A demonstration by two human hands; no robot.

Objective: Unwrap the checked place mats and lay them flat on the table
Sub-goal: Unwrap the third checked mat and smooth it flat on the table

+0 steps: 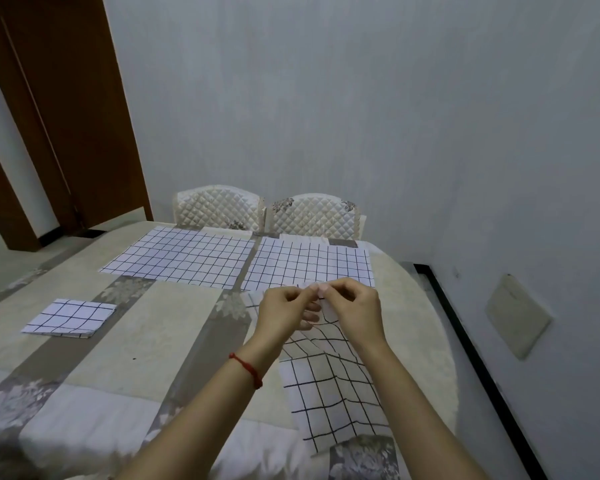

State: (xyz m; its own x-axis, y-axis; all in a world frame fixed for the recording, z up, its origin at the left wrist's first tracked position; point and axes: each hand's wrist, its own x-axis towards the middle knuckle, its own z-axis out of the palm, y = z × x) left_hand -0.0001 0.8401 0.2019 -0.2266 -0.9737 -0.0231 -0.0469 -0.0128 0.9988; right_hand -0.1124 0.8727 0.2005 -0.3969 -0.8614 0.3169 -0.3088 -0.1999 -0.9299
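Observation:
Two white place mats with black checks lie flat side by side at the far end of the table, one on the left and one on the right. A third, partly unfolded mat hangs lifted above the near right of the table. My left hand and my right hand pinch its top edge close together, fingertips almost touching. A fourth mat lies folded into a small square at the left.
The table wears a beige and grey patchwork cloth with flower prints. Two quilted chair backs stand behind its far edge. A grey wall runs along the right, a brown door at the left.

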